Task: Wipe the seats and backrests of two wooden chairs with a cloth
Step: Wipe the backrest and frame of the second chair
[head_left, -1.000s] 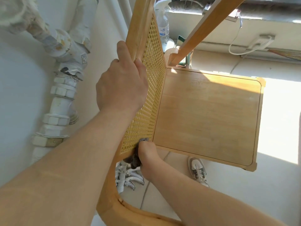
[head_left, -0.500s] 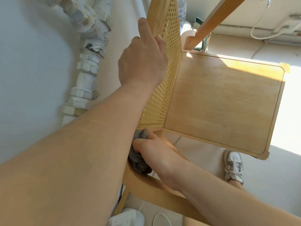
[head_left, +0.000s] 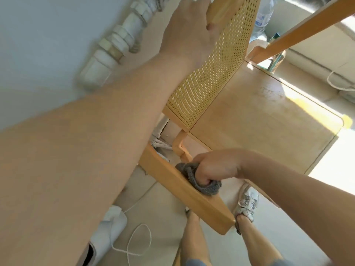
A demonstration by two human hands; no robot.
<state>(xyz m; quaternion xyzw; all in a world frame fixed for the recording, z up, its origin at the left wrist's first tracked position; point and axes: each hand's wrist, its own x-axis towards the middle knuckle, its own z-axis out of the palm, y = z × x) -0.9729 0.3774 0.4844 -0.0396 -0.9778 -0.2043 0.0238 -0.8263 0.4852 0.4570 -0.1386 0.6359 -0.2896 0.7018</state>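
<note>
Cloth (head_left: pixel 197 179), grey and bunched, is gripped in the right hand (head_left: pixel 217 167) and pressed on the near armrest (head_left: pixel 201 206) of a chair (head_left: pixel 269 121). The backrest (head_left: pixel 207 73) top is clasped by the left hand (head_left: pixel 190 31). No second one is seen; much of the task likely remains.

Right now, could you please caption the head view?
Left hand grips backrest; right hand presses cloth on armrest.

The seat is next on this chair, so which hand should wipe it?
Right. The right hand grips the cloth on the armrest, right beside the seat. The left hand holds the backrest top, probably steadying the chair.
</note>
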